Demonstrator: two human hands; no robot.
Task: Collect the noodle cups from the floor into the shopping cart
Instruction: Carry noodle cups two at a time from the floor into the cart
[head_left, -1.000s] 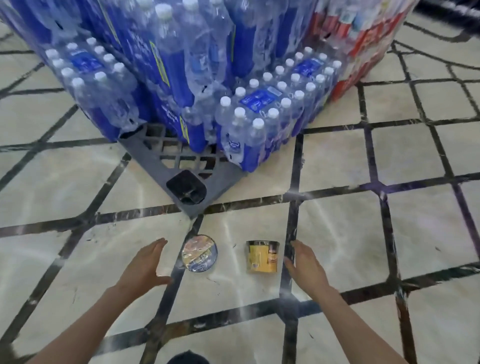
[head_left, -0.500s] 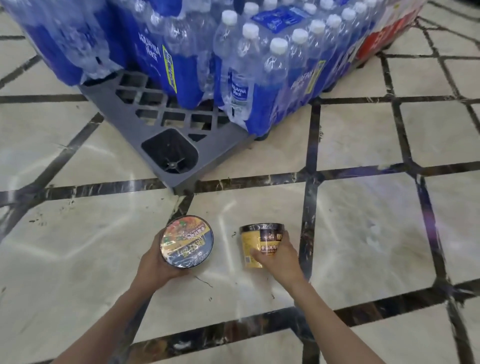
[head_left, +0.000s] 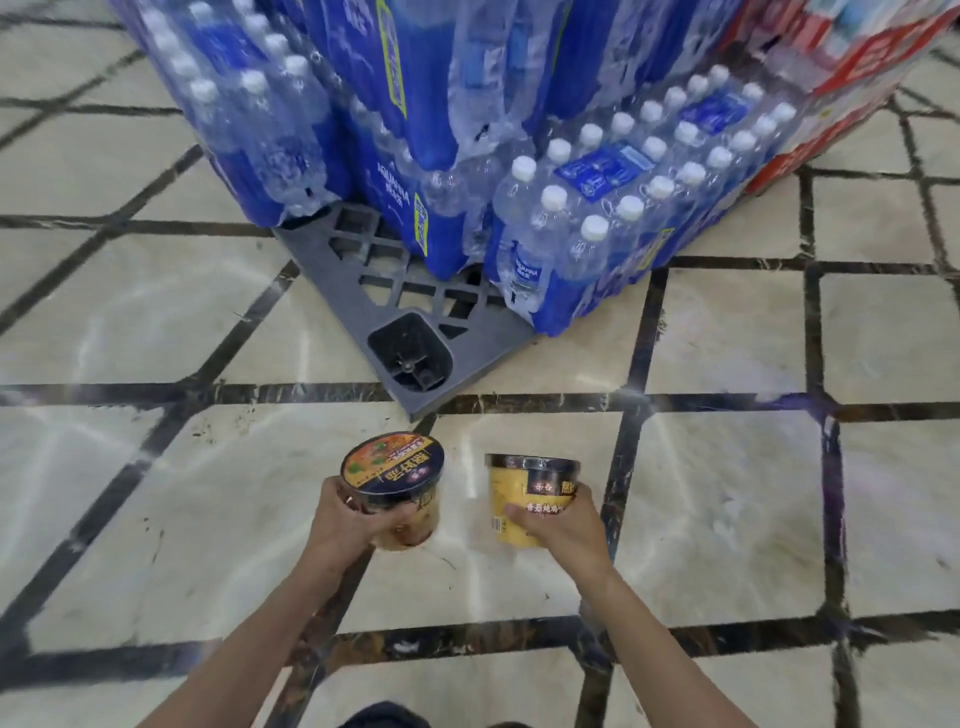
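Observation:
I hold two noodle cups above the tiled floor. My left hand (head_left: 353, 519) grips a yellow cup with a dark printed lid (head_left: 395, 473), its lid tilted toward me. My right hand (head_left: 558, 525) grips a second yellow cup with a dark rim band (head_left: 524, 488), tipped so its side faces up. The two cups sit side by side, a small gap between them. No shopping cart is in view.
A grey plastic pallet (head_left: 415, 332) lies just beyond the cups, its corner pointing at me. It carries shrink-wrapped packs of blue-labelled water bottles (head_left: 597, 208). Red and white cartons (head_left: 852, 67) stand at the far right. Beige marble floor with dark strips (head_left: 727, 499) spreads all around.
A second ago both hands were open beside the cups on the floor. They have since closed round one cup each and lifted them up off the tiles.

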